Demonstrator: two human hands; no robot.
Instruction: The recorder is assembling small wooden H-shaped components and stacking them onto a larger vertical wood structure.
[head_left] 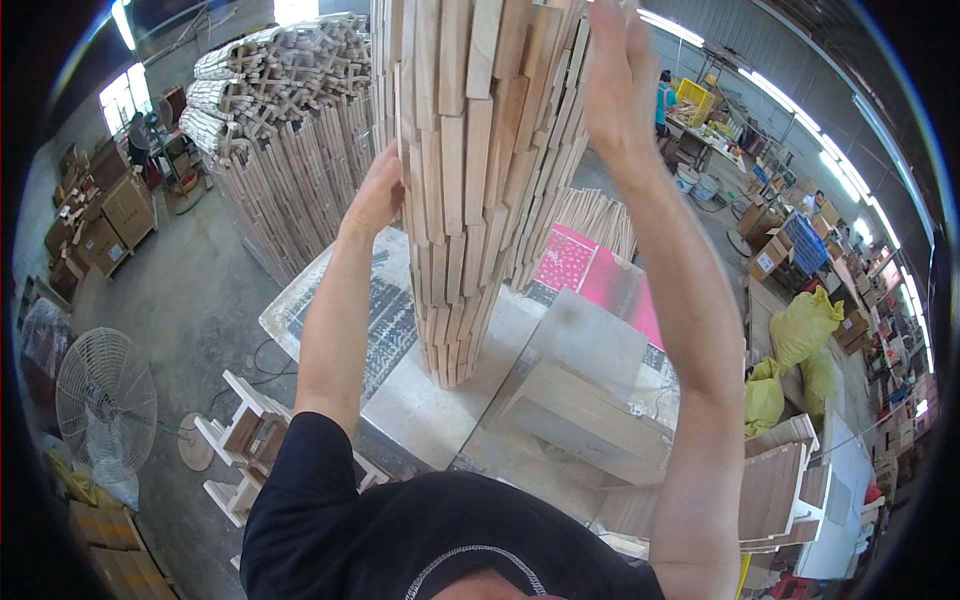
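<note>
A tall stack of pale wooden strips (pixel 455 190) stands upright on the metal-topped work table (pixel 430 410) in front of me; its top runs out of view. My left hand (pixel 378 190) lies against the stack's left side, partway up, and its fingers are hidden by the wood. Higher up, on the right, my right hand (pixel 620 90) is raised beside the stack with its fingers stretched upward. Whether its palm touches the wood, I cannot tell. Another column of strips (pixel 560 120) rises close behind the stack.
Bundled wooden pieces (pixel 280 150) form a large pile at the far left. A pink sheet (pixel 620 290) and a wooden block (pixel 590 420) lie on the table's right half. A floor fan (pixel 105 405) stands left, near wooden frames (pixel 245 440). Yellow-green sacks (pixel 805 330) sit right.
</note>
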